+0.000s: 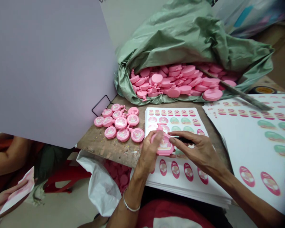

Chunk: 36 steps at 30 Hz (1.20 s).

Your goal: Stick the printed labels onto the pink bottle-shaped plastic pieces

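Observation:
My left hand (pixel 150 150) is closed around a pink toy pump bottle (pixel 165 146), its thumb lying on the front. A printed round sticker covers the bottle's face, and the pump nozzle points up. At the bottle's right edge, my right hand (pixel 197 147) has its thumb and forefinger close to the sticker. Its fingers are closed on a slim dark tool (pixel 184 140), mostly hidden, so its kind is unclear. Under both hands lies a stack of sticker sheets (pixel 171 186) with round and oval labels. Several stickered bottles (pixel 121 123) rest on the wooden table (pixel 95 139) to the left.
A green sack (pixel 180 41) spills plain pink bottles (pixel 173 80) at the back. Across its mouth leans a stick (pixel 242 95). More sticker sheets (pixel 258 148) lie right, near a tape roll (pixel 263 90). A grey panel (pixel 49 69) stands left; another person's arm (pixel 11 155) shows below it.

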Tool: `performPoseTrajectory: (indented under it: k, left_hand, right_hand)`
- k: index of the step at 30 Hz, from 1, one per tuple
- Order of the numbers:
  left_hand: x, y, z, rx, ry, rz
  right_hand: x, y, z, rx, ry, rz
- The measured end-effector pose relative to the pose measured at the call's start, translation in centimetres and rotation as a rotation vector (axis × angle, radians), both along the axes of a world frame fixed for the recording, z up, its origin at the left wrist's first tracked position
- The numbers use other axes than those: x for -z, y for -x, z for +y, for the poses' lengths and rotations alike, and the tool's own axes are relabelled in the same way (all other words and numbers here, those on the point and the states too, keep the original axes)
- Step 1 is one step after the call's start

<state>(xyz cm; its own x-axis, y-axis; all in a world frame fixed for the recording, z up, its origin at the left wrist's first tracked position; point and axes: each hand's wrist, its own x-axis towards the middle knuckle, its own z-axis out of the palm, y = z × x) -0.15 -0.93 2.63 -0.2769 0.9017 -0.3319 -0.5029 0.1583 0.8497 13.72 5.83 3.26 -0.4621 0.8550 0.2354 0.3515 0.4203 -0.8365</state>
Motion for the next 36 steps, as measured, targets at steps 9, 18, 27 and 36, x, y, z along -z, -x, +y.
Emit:
performPoseTrajectory:
  k: [9,18,27,36]
  left_hand:
    - [-0.4,0.3,-0.6,0.226,-0.03,0.116]
    - [0.3,7.8,0.3,-0.213,0.136,0.741]
    - [-0.8,14.6,2.3,-0.616,0.039,1.715]
    - [1.6,2.4,3.9,-0.027,-0.25,1.288]
  right_hand:
    - [0.5,0.5,1.4,0.046,-0.021,-0.138]
    - [3.1,-0.4,11.8,0.184,-0.134,-0.346]
    - [2.1,4.5,23.1,0.331,-0.195,-0.446]
    - [1.2,2.8,9.5,0.188,-0.129,-0.295]
